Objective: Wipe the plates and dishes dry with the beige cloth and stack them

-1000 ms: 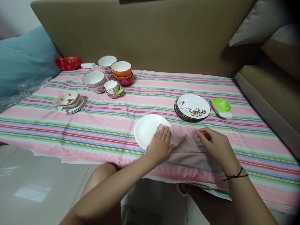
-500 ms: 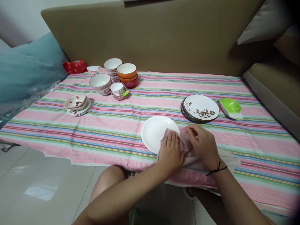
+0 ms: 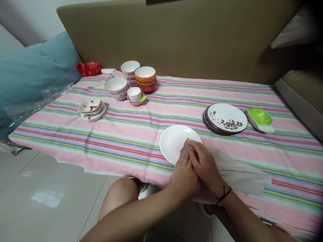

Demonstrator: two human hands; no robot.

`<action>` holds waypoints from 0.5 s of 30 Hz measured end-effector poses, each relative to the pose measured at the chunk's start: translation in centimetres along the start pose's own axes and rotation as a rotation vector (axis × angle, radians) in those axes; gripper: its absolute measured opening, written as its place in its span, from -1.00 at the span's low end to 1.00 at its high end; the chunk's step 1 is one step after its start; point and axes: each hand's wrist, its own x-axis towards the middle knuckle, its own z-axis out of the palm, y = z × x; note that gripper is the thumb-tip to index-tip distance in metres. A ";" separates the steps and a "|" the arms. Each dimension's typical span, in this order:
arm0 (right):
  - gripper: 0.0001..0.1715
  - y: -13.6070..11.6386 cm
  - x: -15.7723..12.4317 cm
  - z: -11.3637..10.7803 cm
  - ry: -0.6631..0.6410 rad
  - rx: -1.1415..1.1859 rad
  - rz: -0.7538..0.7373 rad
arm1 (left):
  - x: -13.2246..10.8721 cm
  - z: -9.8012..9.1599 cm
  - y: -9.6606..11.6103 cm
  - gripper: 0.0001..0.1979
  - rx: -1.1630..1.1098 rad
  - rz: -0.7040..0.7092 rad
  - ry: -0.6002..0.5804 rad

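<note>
A plain white plate (image 3: pixel 171 143) lies on the striped cloth near the front edge. Over its right side is a bunched pale pinkish-grey cloth (image 3: pixel 183 153), whose long loose end trails right across the table. My left hand (image 3: pixel 185 178) presses this cloth to the plate, fingers closed over it and partly covered by my other hand. My right hand (image 3: pixel 205 164) crosses above, its bent fingers closed on the cloth's upper edge beside the left fingertips. The plate's lower right part is hidden.
Behind to the right stand a stack of flower-patterned plates (image 3: pixel 225 117) and a green leaf-shaped dish (image 3: pixel 261 119). Stacked bowls (image 3: pixel 145 74), small white bowls (image 3: pixel 134 92) and dishes with plates (image 3: pixel 91 107) stand at left. A red package (image 3: pixel 89 69) lies by the blue cushion (image 3: pixel 50 64).
My right hand has moved left and down from beside the plate, onto the cloth and against my left hand. The view has shifted, so everything sits slightly further right.
</note>
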 end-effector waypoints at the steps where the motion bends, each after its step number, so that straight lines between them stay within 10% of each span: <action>1: -0.66 0.1 -0.2 0.1 0.004 -0.028 0.007 | -0.6 0.2 0.1 -0.44 0.012 0.024 -0.003; 7: -0.62 1.6 -0.2 0.6 -0.076 -0.180 -0.011 | -1.9 0.2 0.0 -0.52 0.032 0.128 -0.001; 15: -0.50 2.5 0.4 1.6 -0.149 -0.373 -0.119 | -0.1 -6.5 -0.7 -0.82 -0.079 0.004 -0.251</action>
